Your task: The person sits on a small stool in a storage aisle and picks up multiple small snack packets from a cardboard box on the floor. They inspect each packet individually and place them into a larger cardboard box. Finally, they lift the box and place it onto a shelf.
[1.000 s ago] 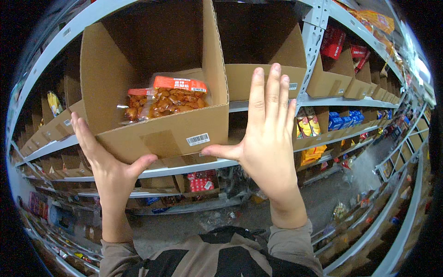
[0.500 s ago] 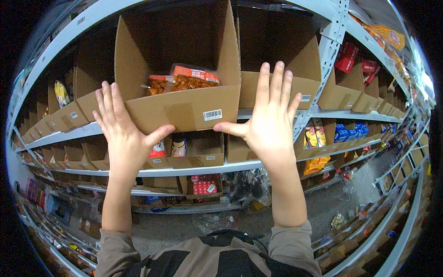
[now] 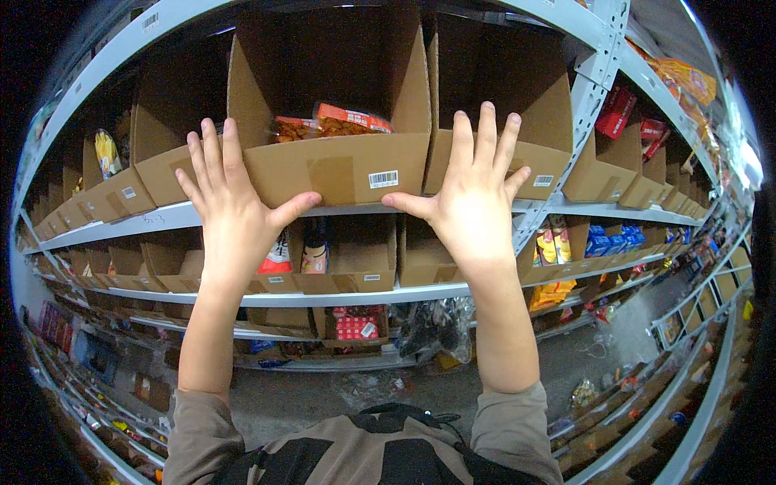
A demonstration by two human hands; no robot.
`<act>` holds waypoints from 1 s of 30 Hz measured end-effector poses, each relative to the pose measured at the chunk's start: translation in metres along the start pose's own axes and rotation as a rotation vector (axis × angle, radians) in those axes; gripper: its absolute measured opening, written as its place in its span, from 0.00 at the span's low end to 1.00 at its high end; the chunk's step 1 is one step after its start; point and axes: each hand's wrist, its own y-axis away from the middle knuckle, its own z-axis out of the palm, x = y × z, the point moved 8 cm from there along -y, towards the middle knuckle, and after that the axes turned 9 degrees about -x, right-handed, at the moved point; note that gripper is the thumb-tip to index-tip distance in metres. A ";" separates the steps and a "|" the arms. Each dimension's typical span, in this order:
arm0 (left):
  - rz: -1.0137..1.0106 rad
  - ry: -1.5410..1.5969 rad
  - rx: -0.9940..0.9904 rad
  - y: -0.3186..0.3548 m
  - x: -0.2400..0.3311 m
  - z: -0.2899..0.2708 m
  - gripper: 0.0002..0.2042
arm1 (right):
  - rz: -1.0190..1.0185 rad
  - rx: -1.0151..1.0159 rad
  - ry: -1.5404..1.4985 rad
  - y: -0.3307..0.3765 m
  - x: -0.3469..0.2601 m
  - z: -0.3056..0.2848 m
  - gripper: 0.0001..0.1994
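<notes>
An open-fronted cardboard box (image 3: 347, 166) with a barcode label sits on the upper shelf straight ahead. Inside lie red-and-clear snack packets (image 3: 354, 119) with brown food in them. My left hand (image 3: 230, 182), fingers spread and pointing up, lies at the left end of the box's front, its thumb along the lower edge. At the right end is my right hand (image 3: 469, 198), also spread, its thumb reaching to the box's lower right corner and its fingers in front of the neighbouring cardboard box (image 3: 546, 162). Neither hand grasps anything.
A perforated metal upright (image 3: 594, 89) stands to the right of the boxes. Below, a shelf beam (image 3: 347, 298) carries more boxes, with a red-and-white bag (image 3: 279, 255) and blue packets (image 3: 614, 241). Clear plastic wrapping (image 3: 440, 327) hangs lower down. Further racks line the aisle.
The box has moved away from me, deeper onto the shelf, and its front now lies nearly in line with its neighbours. Both hands moved with it, staying spread; the view shifted slightly.
</notes>
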 end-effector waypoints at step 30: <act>-0.024 -0.004 0.046 -0.012 -0.011 0.015 0.59 | -0.025 0.030 -0.016 -0.013 -0.027 0.002 0.38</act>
